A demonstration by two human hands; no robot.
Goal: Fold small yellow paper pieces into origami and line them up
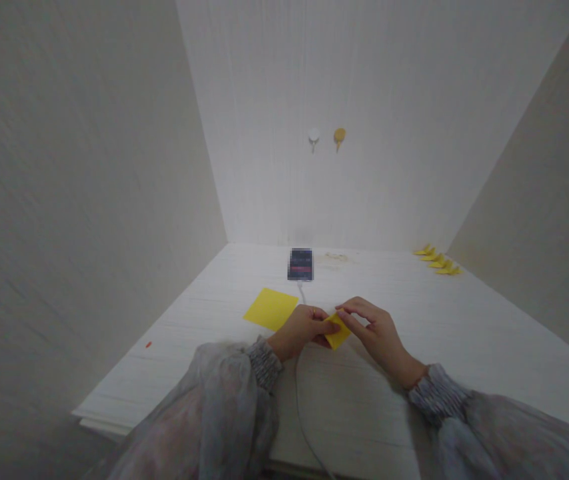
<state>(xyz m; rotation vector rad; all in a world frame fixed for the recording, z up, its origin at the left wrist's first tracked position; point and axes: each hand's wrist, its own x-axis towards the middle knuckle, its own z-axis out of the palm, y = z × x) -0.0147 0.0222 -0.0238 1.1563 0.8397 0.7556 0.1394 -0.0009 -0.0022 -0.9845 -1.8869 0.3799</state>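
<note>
Between my two hands is a small piece of folded yellow paper (337,339), tilted above the white table. My left hand (304,328) grips it from the left, thumb on top and the other fingers partly hidden beneath. My right hand (372,327) pinches its upper edge between thumb and fingertips. A flat yellow paper sheet (270,308) lies on the table just beyond my left wrist. At the far right of the table, several folded yellow paper pieces (437,260) stand in a slanting row.
A phone (300,265) with a blurred screen lies near the back wall. Its white cable (298,393) runs under my hands to the front edge. A small red scrap (148,345) is at the left. Two hooks, one white (314,136) and one yellow (339,136), hang on the wall.
</note>
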